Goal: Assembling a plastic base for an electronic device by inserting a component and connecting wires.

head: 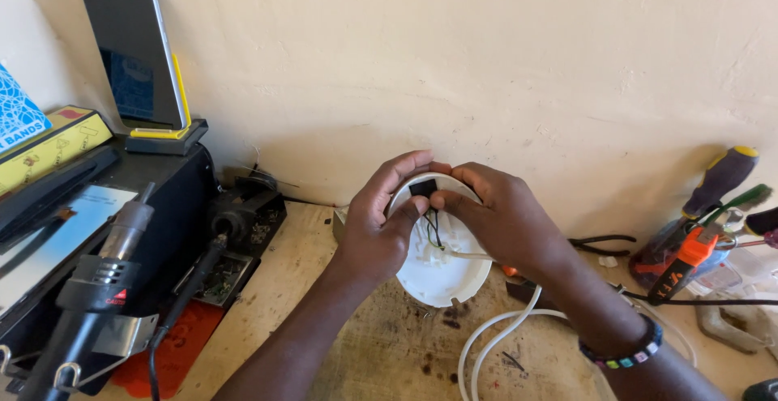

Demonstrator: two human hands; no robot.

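One phone (130, 44) stands propped on a yellow stand (166, 130) atop a black box (174, 186) at the workbench's left edge, with one hot-air gun (105, 275) leaning in front near the front-left corner. Two hands meet at the middle of the bench (381, 344) near the back wall: the left hand (377, 223) curls around the rim of one round white housing (442, 267), the right hand (498, 219) beside it, both pinching one small black part (422, 188) at its upper edge. The housing is tilted, open face toward the camera; being round, it has no clear long axis. Two black wires (433, 229) run downward inside. One white cable (494, 340) loops toward the front edge. Several screwdrivers (717, 182) lean at the right edge.
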